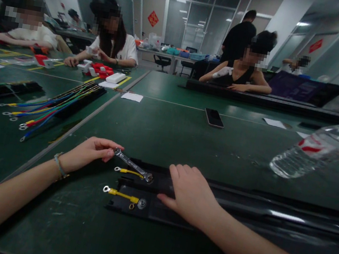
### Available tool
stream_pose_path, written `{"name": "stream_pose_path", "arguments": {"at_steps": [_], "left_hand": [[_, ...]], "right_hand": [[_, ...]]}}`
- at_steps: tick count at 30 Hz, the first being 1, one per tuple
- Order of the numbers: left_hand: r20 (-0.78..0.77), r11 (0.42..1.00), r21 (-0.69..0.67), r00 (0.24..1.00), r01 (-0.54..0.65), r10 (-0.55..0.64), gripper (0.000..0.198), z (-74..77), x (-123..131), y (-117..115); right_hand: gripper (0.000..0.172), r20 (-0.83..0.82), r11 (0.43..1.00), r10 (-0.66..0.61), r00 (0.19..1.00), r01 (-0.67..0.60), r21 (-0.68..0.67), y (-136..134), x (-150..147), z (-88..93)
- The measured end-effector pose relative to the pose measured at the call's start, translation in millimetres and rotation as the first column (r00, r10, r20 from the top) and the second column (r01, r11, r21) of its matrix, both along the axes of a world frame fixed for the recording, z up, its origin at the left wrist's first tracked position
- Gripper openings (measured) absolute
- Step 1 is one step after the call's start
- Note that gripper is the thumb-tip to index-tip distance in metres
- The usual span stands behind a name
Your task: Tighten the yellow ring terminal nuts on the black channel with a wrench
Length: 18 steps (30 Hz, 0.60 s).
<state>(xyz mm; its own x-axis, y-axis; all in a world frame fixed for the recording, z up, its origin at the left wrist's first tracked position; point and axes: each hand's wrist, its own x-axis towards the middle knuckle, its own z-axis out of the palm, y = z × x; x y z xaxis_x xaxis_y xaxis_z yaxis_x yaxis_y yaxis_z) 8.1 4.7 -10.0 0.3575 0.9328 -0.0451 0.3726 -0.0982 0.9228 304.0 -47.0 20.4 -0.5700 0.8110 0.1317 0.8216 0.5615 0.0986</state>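
Observation:
My left hand (97, 152) pinches one end of a silver wrench (132, 163). The wrench's other end sits over a fastener on a long black channel-shaped rail (240, 209), beside a short yellow wire (130, 172) with a ring terminal. Nearer to me, a second yellow wire (124, 195) with ring lug runs to a round bolt (142, 203) on the rail. A small brass nut (132, 206) lies by that bolt. My right hand (192, 196) is closed over the rail to the right of the wrench, its thumb on the near side; the fingertips are hidden.
A tilted plastic water bottle (320, 147) is at the right. Behind the rail lie a phone (214, 118) and a paper slip (132, 97). Several coloured cables with ring lugs (52, 104) lie at the left. Co-workers (113, 47) sit across the green table (161, 138).

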Motion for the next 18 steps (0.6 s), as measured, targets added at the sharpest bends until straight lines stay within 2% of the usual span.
{"name": "stream_pose_path", "arguments": {"at_steps": [6,13,18], "left_hand": [[0.136,0.997,-0.032,0.988,0.074,-0.069,0.019,-1.3,-1.9,0.1],[0.264,0.953,-0.027,0.922,0.301,-0.283,0.034,-0.6,0.0,-3.7],[0.305,0.921,-0.046,0.884,0.386,-0.355,0.033,-1.6,1.9,-5.6]], "right_hand": [[0.05,-0.001,1.0,-0.005,1.0,0.005,-0.002,1.1,-0.2,-0.9],[0.051,0.009,1.0,-0.006,1.0,0.006,-0.004,0.3,-0.5,-0.7],[0.05,0.002,1.0,-0.006,1.0,0.006,-0.011,0.2,-0.4,0.3]]}}
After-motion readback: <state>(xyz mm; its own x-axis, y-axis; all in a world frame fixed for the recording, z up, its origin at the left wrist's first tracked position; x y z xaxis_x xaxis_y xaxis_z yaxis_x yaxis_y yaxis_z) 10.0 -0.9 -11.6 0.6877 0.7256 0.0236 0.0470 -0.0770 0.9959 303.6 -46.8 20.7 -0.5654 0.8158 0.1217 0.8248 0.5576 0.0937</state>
